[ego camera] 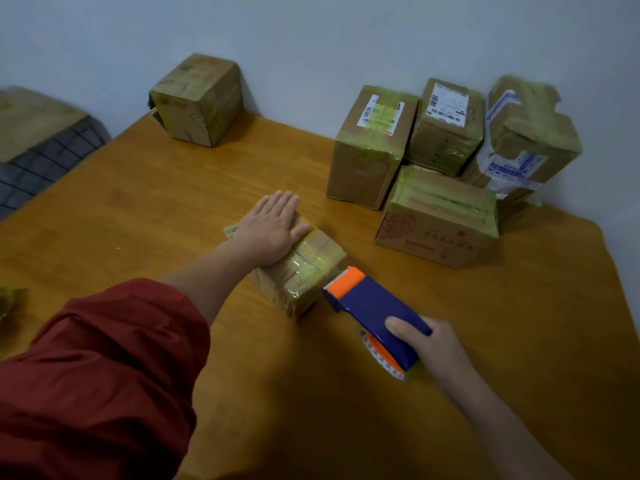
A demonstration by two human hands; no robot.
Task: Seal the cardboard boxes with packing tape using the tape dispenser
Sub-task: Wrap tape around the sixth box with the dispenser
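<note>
A person's right hand [429,344] grips a blue-and-orange plastic tape dispenser [372,308] at the near end of a small tape-wrapped cardboard box [304,261], mid-table; the left hand [268,226] presses flat on top. A firm hold-down should keep tape taut at the cutter.

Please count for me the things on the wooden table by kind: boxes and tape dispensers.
Cardboard boxes: 6, perhaps one more hidden behind the right group
Tape dispenser: 1, held by the right hand
Total: 7
</note>
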